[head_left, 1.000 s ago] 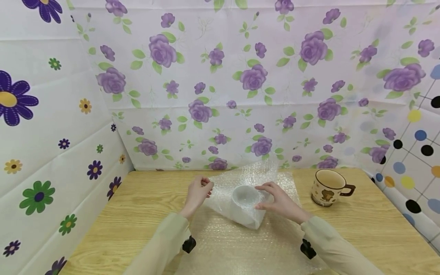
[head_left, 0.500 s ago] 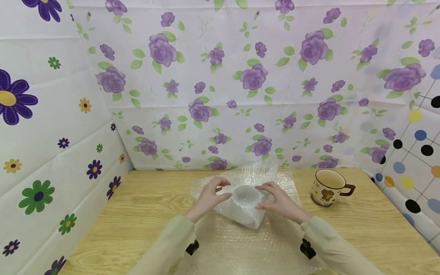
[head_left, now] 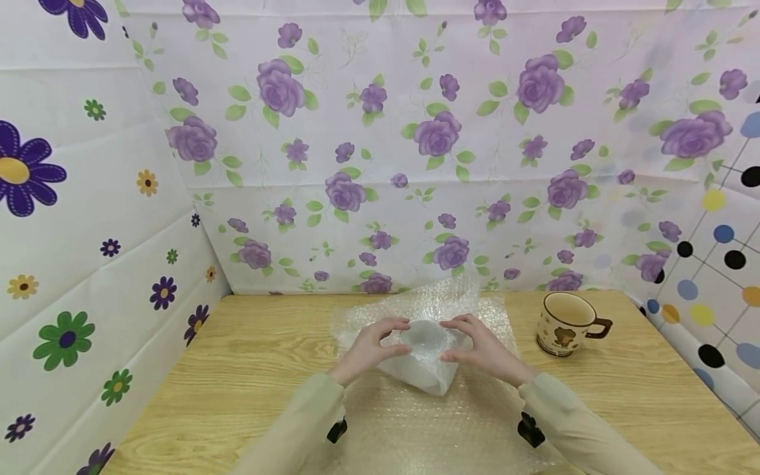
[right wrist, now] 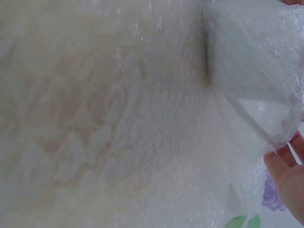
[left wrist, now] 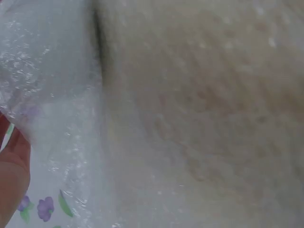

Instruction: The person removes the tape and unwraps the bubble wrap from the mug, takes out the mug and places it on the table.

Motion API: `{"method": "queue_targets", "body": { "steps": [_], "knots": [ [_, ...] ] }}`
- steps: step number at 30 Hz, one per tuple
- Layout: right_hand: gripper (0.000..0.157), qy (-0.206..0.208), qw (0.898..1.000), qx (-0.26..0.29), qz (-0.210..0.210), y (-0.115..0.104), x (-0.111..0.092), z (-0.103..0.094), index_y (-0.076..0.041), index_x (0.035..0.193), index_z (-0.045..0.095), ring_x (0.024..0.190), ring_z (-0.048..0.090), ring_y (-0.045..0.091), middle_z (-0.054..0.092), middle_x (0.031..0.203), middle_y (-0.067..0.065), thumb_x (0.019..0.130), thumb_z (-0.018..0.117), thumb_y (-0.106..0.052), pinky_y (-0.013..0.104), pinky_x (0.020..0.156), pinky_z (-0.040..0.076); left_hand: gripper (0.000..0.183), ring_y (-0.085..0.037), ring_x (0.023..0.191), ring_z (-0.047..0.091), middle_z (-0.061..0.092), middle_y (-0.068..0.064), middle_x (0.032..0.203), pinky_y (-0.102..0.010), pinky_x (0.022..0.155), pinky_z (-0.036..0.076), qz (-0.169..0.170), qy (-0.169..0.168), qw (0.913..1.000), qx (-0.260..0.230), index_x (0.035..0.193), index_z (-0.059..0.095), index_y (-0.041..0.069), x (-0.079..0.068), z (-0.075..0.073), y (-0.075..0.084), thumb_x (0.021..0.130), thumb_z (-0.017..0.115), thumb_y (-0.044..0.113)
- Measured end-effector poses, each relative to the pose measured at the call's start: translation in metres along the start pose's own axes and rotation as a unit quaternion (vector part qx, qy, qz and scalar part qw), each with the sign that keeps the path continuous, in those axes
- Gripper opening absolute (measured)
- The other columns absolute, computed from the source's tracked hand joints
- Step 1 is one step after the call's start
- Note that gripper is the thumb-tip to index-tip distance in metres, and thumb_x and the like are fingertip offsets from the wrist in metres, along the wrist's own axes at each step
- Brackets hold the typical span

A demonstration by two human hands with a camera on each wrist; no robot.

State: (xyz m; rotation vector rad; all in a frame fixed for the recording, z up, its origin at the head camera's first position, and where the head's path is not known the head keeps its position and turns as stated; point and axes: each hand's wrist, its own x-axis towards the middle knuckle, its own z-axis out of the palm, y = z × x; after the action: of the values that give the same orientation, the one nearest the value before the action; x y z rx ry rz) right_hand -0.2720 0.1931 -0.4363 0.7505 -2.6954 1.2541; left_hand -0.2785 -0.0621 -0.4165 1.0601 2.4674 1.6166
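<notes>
A white cup (head_left: 423,335), its round mouth facing up, is bundled in bubble wrap at the middle of the table. My left hand (head_left: 373,346) curves round its left side, thumb and fingertips at the wrapped rim. From the right, my right hand (head_left: 483,346) holds the other side, thumb in front and fingers behind. Folded bubble wrap (right wrist: 266,95) covers the cup's side in the right wrist view, with fingers (right wrist: 287,159) against it. In the left wrist view, fingers (left wrist: 16,156) show at the wrap's edge. The cup's lower part is hidden by the layers.
The bubble wrap sheet (head_left: 415,429) spreads toward the table's front, and a loose flap (head_left: 445,293) stands up behind the cup. A cream mug (head_left: 567,323) with a brown handle stands at the right on the wooden table (head_left: 261,349). Flowered cloth (head_left: 380,152) hangs behind.
My left hand has moved right, from the wrap's left flap to the cup's left side, its fingers spreading and then closing in. The right hand, cup and mug have stayed in place.
</notes>
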Motion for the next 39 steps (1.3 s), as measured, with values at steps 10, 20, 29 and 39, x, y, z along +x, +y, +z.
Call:
{"method": "queue_targets", "body": {
  "steps": [10, 20, 29, 39],
  "knots": [
    [0.07, -0.014, 1.0, -0.022, 0.004, -0.001, 0.003, -0.006, -0.009, 0.128, 0.05, 0.109, 0.041, 0.028, 0.044, 0.119, 0.006, 0.073, 0.071, -0.047, 0.051, 0.088, 0.036, 0.039, -0.033, 0.117, 0.041, 0.047, -0.022, 0.126, -0.043, 0.096, 0.032, -0.017, 0.001, 0.9992, -0.037, 0.115, 0.054, -0.012, -0.002, 0.001, 0.007, 0.081, 0.067, 0.004],
    [0.076, -0.038, 0.999, -0.033, 0.011, -0.01, 0.006, -0.013, -0.007, 0.131, 0.047, 0.11, 0.042, 0.029, 0.043, 0.122, 0.01, 0.072, 0.071, -0.05, 0.05, 0.089, 0.036, 0.039, -0.032, 0.117, 0.042, 0.048, -0.021, 0.125, -0.042, 0.095, 0.033, -0.024, 0.005, 0.9987, -0.044, 0.113, 0.056, -0.012, -0.002, -0.001, 0.009, 0.08, 0.068, 0.003],
    [0.048, 0.002, 0.998, -0.057, -0.001, -0.018, 0.016, -0.014, -0.002, 0.117, 0.056, 0.102, 0.048, 0.029, 0.049, 0.114, 0.009, 0.084, 0.064, -0.035, 0.044, 0.082, 0.043, 0.039, -0.035, 0.117, 0.041, 0.047, -0.024, 0.124, -0.044, 0.095, 0.033, -0.024, 0.002, 0.9986, -0.046, 0.113, 0.055, -0.013, -0.004, -0.003, 0.009, 0.079, 0.068, 0.002],
    [0.044, 0.0, 0.996, -0.083, -0.014, -0.022, 0.032, -0.009, -0.002, 0.12, 0.055, 0.094, 0.052, 0.026, 0.055, 0.117, 0.01, 0.082, 0.068, -0.019, 0.039, 0.078, 0.043, 0.038, -0.038, 0.115, 0.042, 0.048, -0.027, 0.122, -0.048, 0.094, 0.032, -0.015, 0.002, 0.999, -0.042, 0.111, 0.055, -0.015, -0.004, -0.002, 0.01, 0.079, 0.068, 0.001]
  ]
}}
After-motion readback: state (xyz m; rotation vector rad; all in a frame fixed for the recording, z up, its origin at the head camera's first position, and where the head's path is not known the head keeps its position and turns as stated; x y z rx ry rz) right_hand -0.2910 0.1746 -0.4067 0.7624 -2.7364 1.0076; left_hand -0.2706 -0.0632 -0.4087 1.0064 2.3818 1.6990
